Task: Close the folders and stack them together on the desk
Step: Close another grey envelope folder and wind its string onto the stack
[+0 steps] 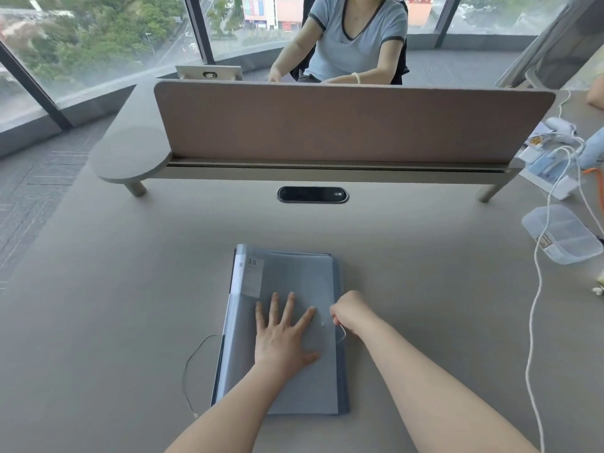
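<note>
A single wide-angle view from the person's head looks forward and steeply down over a grey desk (98, 289), close enough that both forearms enter from the bottom edge. The left hand (282, 335) and right hand (351, 310) sit low and centre in frame, on the folders (294, 279). Beyond the hands, the view takes in a brown divider panel (343, 125), a seated person (356, 37) behind it and windows (98, 37) at the top. Straight lines bow toward the edges.

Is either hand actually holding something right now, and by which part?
The right hand pinches the thin elastic cord loop at the top folder's right edge. The left hand only presses flat on the cover, gripping nothing.
</note>
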A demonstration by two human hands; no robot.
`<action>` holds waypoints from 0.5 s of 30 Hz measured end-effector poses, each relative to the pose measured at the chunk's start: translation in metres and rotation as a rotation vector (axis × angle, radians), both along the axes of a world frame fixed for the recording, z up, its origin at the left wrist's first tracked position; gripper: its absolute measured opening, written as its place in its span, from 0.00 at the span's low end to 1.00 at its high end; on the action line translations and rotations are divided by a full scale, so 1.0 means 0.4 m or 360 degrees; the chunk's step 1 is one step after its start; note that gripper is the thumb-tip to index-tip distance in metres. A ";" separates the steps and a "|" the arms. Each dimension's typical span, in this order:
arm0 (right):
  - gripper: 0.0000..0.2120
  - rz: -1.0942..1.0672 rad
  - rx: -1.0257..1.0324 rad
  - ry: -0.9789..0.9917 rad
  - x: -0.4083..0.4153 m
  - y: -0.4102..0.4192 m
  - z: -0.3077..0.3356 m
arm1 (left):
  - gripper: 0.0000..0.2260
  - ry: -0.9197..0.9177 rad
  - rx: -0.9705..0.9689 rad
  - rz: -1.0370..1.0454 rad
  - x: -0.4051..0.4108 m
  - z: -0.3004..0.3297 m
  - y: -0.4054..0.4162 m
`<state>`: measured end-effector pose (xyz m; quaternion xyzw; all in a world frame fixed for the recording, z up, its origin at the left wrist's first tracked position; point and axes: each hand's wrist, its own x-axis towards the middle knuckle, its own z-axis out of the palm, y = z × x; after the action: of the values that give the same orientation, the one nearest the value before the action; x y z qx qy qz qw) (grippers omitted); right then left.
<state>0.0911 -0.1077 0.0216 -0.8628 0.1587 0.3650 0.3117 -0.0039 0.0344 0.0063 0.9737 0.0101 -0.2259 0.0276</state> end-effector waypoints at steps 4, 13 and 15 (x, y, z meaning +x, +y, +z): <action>0.11 0.0217 -0.0126 -0.0147 -0.005 0.035 -0.044 | 0.40 -0.0011 -0.0033 -0.0002 -0.002 -0.004 0.005; 0.13 0.0925 -0.0329 -0.0471 -0.076 0.071 0.000 | 0.42 -0.0065 -0.0078 0.0019 -0.008 -0.022 0.014; 0.12 0.1076 -0.0381 -0.0463 -0.098 0.072 -0.003 | 0.42 -0.0076 -0.0086 0.0023 -0.007 -0.023 0.012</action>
<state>0.0519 -0.0790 0.0205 -0.9395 -0.1391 0.2999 0.0900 -0.0069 0.0393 -0.0030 0.9776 0.0104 -0.2026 0.0559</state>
